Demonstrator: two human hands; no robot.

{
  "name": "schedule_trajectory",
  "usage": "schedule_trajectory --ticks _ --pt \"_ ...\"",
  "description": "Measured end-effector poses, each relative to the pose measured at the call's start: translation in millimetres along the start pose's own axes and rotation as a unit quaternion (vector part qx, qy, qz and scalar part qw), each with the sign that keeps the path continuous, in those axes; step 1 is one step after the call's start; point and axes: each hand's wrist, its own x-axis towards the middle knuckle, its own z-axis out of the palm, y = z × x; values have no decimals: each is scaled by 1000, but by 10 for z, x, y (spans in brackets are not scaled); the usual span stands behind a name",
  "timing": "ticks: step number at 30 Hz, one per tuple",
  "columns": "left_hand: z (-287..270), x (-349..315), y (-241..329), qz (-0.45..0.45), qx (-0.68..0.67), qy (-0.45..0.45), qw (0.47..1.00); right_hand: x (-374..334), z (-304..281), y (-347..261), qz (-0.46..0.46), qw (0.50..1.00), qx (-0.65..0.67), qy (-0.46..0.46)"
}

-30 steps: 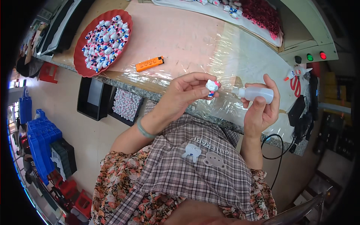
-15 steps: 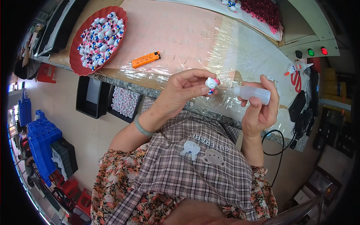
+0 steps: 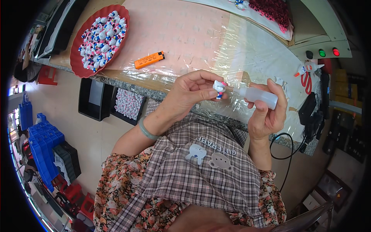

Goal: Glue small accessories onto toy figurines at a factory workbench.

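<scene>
Between the thumb and fingers of my left hand point(image 3: 192, 89) is a small white cat figurine point(image 3: 219, 88) with pink and blue parts. My right hand point(image 3: 269, 112) grips a translucent white squeeze bottle point(image 3: 261, 96), which lies nearly level. Its thin nozzle points left and reaches the figurine's right side; whether the tip touches cannot be made out. On the table to the left lies an orange lighter point(image 3: 149, 60). A red scalloped bowl point(image 3: 76, 63) beyond it holds a heap of similar white, pink and blue figurines point(image 3: 102, 42).
Red-handled scissors point(image 3: 306, 83) and a small glue bottle point(image 3: 309, 67) lie at the right. Dark pink pieces point(image 3: 270, 13) are piled at the back. Below the table's stone edge point(image 3: 150, 92) stand a black bin point(image 3: 94, 99) and a tray of small pale pieces point(image 3: 128, 104).
The figurine has turned slightly in my left fingers and shifted a little. The squeeze bottle stays beside it, almost unmoved. The whole view has shifted slightly.
</scene>
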Motion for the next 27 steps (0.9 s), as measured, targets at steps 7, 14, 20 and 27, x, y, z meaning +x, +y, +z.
schedule_trajectory --ticks 7,14,20,27 --pt "8 2 6 6 -6 1 1000 -5 -20 -27 -33 999 -30 1" --pt "7 0 2 11 -9 16 1000 -3 -25 -20 -53 997 -56 2" --pt "12 7 4 15 -10 29 999 -12 -44 -28 -53 996 -72 -6" --pt "8 20 -14 14 -2 35 999 -19 -52 -15 -61 996 -65 -1"
